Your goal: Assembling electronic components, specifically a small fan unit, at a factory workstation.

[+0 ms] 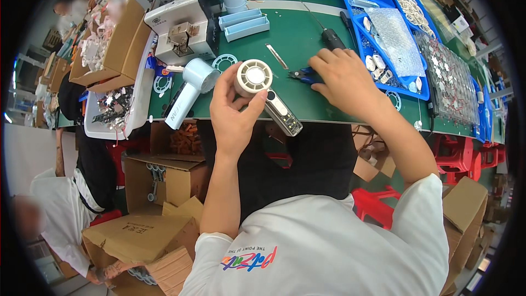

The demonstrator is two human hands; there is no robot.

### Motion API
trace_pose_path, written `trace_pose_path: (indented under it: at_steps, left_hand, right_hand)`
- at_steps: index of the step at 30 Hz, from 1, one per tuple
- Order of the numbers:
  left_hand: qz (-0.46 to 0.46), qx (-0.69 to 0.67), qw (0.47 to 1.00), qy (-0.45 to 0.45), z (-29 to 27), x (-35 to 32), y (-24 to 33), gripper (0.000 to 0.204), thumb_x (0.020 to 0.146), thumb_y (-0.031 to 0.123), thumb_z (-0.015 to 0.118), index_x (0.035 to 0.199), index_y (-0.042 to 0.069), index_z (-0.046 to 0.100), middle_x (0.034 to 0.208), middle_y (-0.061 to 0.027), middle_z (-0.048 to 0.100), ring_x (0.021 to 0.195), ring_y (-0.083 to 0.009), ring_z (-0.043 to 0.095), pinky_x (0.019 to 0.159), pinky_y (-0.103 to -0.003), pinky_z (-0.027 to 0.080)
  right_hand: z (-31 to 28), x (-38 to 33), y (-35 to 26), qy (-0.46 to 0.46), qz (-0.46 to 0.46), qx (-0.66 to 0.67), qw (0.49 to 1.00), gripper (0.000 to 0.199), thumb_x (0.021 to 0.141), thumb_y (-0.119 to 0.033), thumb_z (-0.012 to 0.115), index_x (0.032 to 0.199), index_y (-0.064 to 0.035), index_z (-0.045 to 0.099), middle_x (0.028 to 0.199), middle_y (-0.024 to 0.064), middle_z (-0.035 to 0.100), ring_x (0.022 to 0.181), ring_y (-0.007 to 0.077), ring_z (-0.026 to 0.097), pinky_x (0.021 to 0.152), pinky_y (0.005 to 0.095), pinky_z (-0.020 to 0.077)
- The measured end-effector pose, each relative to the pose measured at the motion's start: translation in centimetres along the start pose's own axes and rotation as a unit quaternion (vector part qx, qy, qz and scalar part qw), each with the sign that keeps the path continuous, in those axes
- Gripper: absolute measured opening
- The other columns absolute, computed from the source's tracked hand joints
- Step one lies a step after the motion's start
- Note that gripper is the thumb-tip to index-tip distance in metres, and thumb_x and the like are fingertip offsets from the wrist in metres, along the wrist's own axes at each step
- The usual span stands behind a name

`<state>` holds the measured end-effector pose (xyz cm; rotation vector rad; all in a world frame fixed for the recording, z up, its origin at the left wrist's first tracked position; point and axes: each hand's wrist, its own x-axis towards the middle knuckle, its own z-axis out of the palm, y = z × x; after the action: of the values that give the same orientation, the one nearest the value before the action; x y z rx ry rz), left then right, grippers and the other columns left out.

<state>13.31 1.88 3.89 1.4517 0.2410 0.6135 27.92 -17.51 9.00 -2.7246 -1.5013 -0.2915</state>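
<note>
My left hand [232, 112] grips a white handheld fan [254, 78] by its round vented head. The fan's handle slants down to the right, with a small circuit board showing at its end. Over the green table [296, 27], my right hand [346, 81] has its thumb and fingers around the handles of dark blue-black cutting pliers [302, 76], whose jaws point left. Beside my left hand lies a light-blue handheld fan shell [189, 92]. A thin whitish strip [276, 56] rests on the table beyond the pliers.
A grey-white machine [183, 19] stands at the back left, beside light-blue plastic trays [245, 24]. An electric screwdriver [332, 39] lies beyond my right hand. Blue bins [359, 38] of parts line the right. A white tub [139, 96] and cardboard boxes [118, 49] stand left.
</note>
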Motion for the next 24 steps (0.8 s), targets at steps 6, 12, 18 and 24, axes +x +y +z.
trace_pose_path:
  at_steps: [6,12,18,24]
  left_hand:
    - [-0.030,0.013,0.999,-0.021,-0.8,0.2,-0.2,0.061,0.086,-0.002,0.074,0.142,-0.003,0.051,0.129,-0.0190,0.062,0.107,-0.0227,0.067,0.087,-0.030,0.059]
    - [-0.034,0.048,0.997,-0.045,-0.6,0.3,-0.4,0.059,0.086,-0.002,0.074,0.141,-0.004,0.053,0.127,-0.0181,0.062,0.103,-0.0212,0.067,0.084,-0.029,0.059]
    - [-0.045,0.032,0.998,-0.033,-0.2,0.7,-0.2,0.058,0.085,0.000,0.075,0.139,-0.004,0.054,0.126,-0.0178,0.062,0.103,-0.0207,0.067,0.083,-0.029,0.059]
    - [-0.037,0.090,0.994,-0.045,-0.6,0.7,-0.1,0.058,0.084,0.002,0.076,0.138,-0.004,0.056,0.126,-0.0179,0.062,0.102,-0.0209,0.067,0.083,-0.029,0.059]
  right_hand:
    - [-2.4,3.2,-1.7,-0.153,0.124,0.020,0.980,0.031,0.087,-0.020,0.076,0.111,-0.0061,0.063,0.117,0.0129,0.064,0.101,0.0314,0.065,0.097,0.0446,0.0483]
    - [1.0,5.2,0.9,0.061,0.135,-0.069,0.987,0.029,0.090,-0.024,0.073,0.112,-0.0056,0.066,0.122,0.0133,0.064,0.110,0.0309,0.064,0.103,0.0436,0.0464]
    - [1.8,3.9,-1.1,0.147,-0.128,0.032,0.980,0.034,0.089,-0.027,0.073,0.112,-0.0034,0.069,0.126,0.0148,0.065,0.116,0.0305,0.062,0.106,0.0455,0.0453]
    - [1.7,-0.9,-1.6,0.026,-0.120,0.050,0.991,0.046,0.092,-0.030,0.072,0.129,-0.0035,0.065,0.140,0.0132,0.060,0.134,0.0290,0.053,0.116,0.0440,0.0379]
